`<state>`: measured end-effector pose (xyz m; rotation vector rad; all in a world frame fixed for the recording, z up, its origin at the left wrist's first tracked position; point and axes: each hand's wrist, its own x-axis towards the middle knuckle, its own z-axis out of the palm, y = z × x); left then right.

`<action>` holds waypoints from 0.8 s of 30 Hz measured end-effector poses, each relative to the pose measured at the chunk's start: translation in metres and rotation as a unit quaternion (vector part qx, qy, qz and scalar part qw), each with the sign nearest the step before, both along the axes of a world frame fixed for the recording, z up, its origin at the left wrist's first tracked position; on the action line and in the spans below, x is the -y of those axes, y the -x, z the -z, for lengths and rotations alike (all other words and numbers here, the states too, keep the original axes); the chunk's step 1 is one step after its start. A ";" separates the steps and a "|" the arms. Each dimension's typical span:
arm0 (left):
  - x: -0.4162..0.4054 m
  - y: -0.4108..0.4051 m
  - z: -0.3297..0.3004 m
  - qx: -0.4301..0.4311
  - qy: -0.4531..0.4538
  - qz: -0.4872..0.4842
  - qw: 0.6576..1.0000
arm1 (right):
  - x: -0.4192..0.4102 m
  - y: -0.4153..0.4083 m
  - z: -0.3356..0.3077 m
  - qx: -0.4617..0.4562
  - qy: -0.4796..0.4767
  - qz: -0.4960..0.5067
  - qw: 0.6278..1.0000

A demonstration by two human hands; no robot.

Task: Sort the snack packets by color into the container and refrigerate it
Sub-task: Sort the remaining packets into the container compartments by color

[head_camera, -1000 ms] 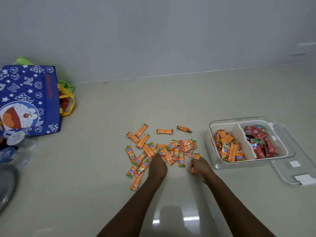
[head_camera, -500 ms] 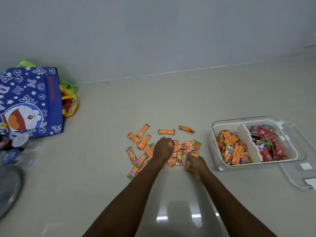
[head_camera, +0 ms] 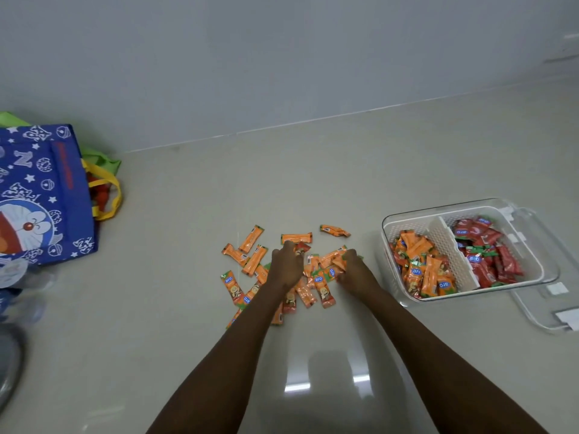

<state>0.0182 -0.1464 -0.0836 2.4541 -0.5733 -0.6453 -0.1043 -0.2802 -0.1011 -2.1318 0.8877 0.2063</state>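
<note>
Two bare forearms entered the view from the near edge, one on the left and one on the right. No sleeve covered them as far as the picture showed; both were uncovered from the near edge to the wrists. The left hand (head_camera: 285,267) and the right hand (head_camera: 355,270) wore no gloves. No ring, watch or bracelet was visible on the wrists or the backs of the hands. The fingers were mostly hidden from the camera.
</note>
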 end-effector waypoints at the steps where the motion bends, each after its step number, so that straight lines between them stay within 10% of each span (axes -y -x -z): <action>1: -0.001 -0.008 -0.002 -0.007 -0.002 -0.001 1.000 | 0.000 -0.001 0.003 -0.010 0.021 -0.033 0.999; 7: 0.013 -0.042 -0.008 0.004 -0.059 0.076 0.995 | 0.003 -0.004 0.005 -0.030 0.098 -0.095 0.990; 18: 0.016 -0.059 0.020 0.110 -0.141 0.150 0.972 | 0.022 -0.065 -0.019 0.060 0.108 0.092 0.988; 24: -0.009 -0.073 0.004 0.068 0.005 0.018 0.997 | 0.029 -0.099 0.000 -0.020 0.149 0.092 0.984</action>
